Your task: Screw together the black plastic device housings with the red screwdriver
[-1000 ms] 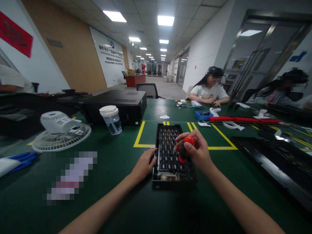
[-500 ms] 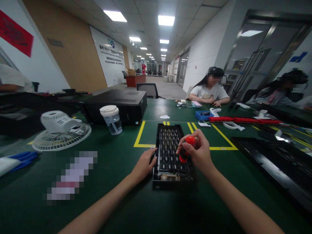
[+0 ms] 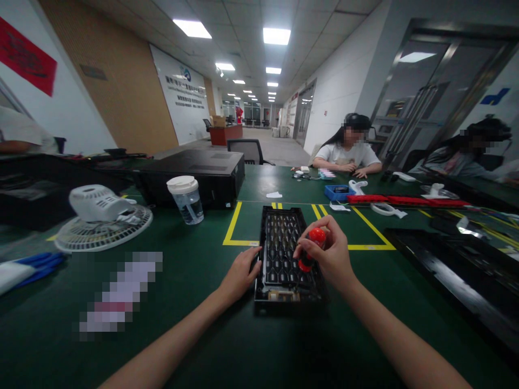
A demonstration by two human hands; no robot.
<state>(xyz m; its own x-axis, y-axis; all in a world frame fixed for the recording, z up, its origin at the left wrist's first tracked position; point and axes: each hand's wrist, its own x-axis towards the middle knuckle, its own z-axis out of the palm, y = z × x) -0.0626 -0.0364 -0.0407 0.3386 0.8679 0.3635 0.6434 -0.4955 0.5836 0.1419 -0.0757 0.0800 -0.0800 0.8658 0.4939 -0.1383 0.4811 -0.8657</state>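
In front of me on the green table lies a black rectangular plastic housing (image 3: 281, 246) with a grid of rounded cells and a pale strip at its near end. My left hand (image 3: 241, 275) grips its left edge, fingers against the rim and thumb lower down. A screwdriver (image 3: 317, 236) with a red and black handle stands tilted over the housing's right half. Around that handle the fingers of my right hand (image 3: 334, 254) are closed. The screwdriver's tip, low over the near right part, is too dark to make out.
A lidded clear cup (image 3: 190, 205), a white fan (image 3: 101, 216) and a large black case (image 3: 194, 170) stand to the left. Right of me lies a long black panel (image 3: 446, 281). Further back are a blue tray (image 3: 338, 192) and a seated person (image 3: 351, 148).
Almost nothing differs. The screwdriver handle and my right hand have shifted very slightly; my left hand and the housing stay in place.
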